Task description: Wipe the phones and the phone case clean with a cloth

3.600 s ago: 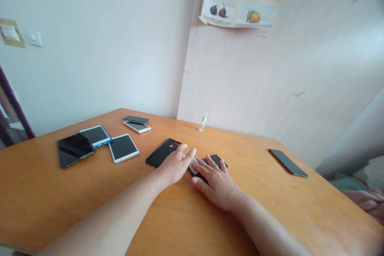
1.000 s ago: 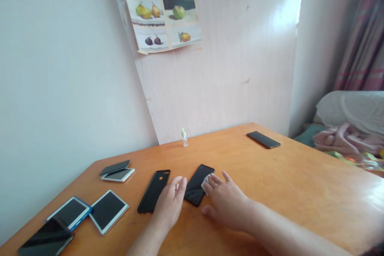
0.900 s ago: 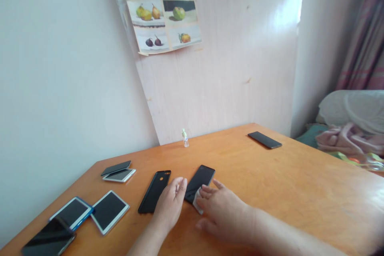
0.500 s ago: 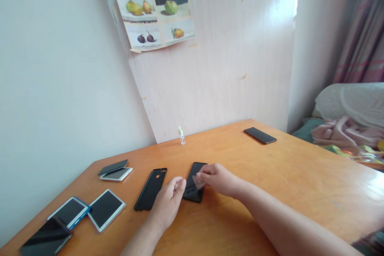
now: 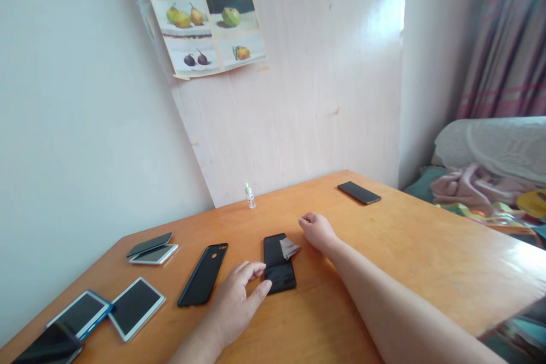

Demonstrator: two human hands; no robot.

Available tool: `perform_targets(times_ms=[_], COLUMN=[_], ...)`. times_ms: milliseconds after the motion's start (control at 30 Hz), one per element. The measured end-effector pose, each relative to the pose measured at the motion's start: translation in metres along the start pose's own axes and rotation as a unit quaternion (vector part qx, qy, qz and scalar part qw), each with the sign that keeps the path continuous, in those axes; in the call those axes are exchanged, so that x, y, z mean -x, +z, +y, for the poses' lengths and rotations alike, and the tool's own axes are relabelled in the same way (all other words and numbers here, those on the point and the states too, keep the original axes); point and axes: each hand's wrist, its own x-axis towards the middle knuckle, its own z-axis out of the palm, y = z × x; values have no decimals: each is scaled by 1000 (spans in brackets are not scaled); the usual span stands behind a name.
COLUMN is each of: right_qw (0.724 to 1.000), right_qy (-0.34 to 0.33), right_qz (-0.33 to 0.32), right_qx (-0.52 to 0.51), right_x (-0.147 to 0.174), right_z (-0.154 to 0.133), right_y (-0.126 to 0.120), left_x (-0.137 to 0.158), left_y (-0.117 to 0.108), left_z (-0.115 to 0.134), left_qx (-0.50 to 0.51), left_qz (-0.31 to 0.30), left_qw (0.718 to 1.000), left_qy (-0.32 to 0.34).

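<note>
A black phone (image 5: 279, 276) lies on the wooden table in front of me. A small crumpled grey cloth (image 5: 289, 248) rests over its upper right edge. My left hand (image 5: 241, 296) is open at the phone's left side, thumb and fingers apart, fingertips at its edge. My right hand (image 5: 318, 231) is to the right of the phone and cloth, apart from both. Its fingers are curled closed, and whatever may be inside them is hidden. An empty black phone case (image 5: 203, 276), inner side up, lies to the left of my left hand.
A small clear bottle (image 5: 249, 196) stands by the wall. Another dark phone (image 5: 359, 192) lies at the back right. At the left are a white phone (image 5: 136, 308), a blue-edged one (image 5: 81, 314), a dark one (image 5: 46, 347) and a leaning pair (image 5: 153, 253).
My right hand has let go of the grey cloth and moved away to the right; the cloth now lies on the phone. My left hand's fingers have spread beside the phone. The view has shifted slightly.
</note>
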Motion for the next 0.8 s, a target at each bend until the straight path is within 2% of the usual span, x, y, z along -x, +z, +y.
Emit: perform_targets(times_ms=[300, 600, 800], right_qw=[996, 980, 967], right_qy=[2, -30, -39], right_qz=[32, -46, -94], right_qx=[-82, -192, -232], right_x=[-2, 8, -1], right_z=[12, 13, 14], right_y=[-1, -14, -16], left_x=[0, 4, 1], left_y=[-1, 1, 6], left_z=[7, 26, 25], left_qx=[-135, -183, -219], left_qz=[-13, -46, -6], left_qw=[988, 969, 962], left_qy=[76, 159, 161])
